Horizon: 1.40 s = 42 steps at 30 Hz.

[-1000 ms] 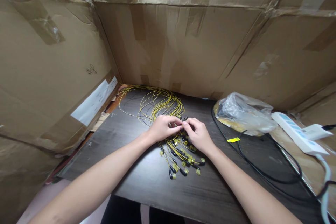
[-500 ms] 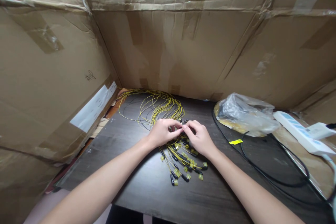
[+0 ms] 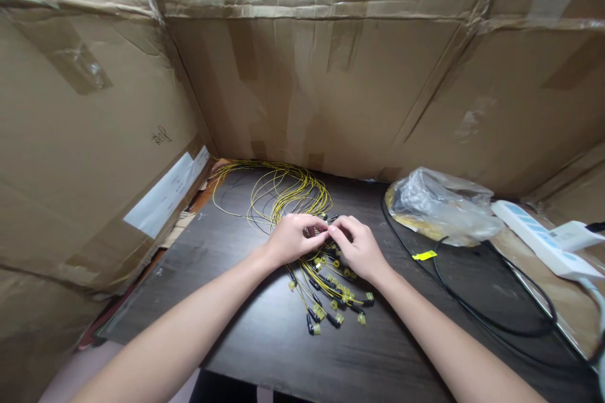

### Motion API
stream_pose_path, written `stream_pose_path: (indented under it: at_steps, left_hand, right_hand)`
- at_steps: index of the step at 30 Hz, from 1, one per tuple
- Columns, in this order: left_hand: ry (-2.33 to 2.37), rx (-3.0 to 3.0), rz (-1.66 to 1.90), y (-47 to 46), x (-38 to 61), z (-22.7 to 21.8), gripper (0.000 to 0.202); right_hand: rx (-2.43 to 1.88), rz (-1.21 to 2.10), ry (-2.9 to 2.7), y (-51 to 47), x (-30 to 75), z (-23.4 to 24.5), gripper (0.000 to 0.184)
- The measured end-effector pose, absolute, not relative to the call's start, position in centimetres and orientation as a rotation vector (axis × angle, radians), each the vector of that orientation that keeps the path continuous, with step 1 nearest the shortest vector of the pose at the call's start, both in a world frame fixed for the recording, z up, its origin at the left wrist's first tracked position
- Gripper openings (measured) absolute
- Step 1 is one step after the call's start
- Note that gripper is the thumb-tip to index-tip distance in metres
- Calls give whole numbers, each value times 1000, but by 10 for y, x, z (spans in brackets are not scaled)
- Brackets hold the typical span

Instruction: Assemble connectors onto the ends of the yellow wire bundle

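Note:
A bundle of thin yellow cables lies coiled on the dark table, its ends fanned out toward me with several small black and yellow connectors. My left hand and my right hand meet fingertip to fingertip over the bundle where the coil narrows. Both pinch the cables there. What exactly sits between the fingertips is hidden by the fingers.
Taped cardboard walls close in the table at the back and left. A crumpled clear plastic bag lies right of my hands. A black cord with a yellow tag loops beside it. A white power strip sits far right.
The view has shifted slightly, so the cables sit a little lower in the picture. My hands keep the same pinch on the bundle.

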State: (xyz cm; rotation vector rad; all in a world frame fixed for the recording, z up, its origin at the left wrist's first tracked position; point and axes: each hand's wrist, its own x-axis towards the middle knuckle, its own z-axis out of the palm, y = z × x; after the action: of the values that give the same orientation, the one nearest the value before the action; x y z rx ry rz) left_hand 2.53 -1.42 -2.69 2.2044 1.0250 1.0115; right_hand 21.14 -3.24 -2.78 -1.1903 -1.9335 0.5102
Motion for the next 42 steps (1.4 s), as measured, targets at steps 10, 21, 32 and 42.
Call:
stream_pose_path:
  at_steps: [10,21,32,42]
  left_hand:
    - [1003,2200,1025,-13,24,-28,15]
    - [958,2199,1053,-12,25,-27,14]
    - [970,2185,1050,-13,25,-26,15]
    - [998,2187,1058,-13,26,-26,13]
  right_hand:
    - [-1200,501,-1944,-32,212,-29,32]
    - [-1211,478,-1970,-32,212,-28,32]
    - [-1192,476,-1969,-32,213,-28,27]
    - [-1193,511,-1935,-33,213,-26,15]
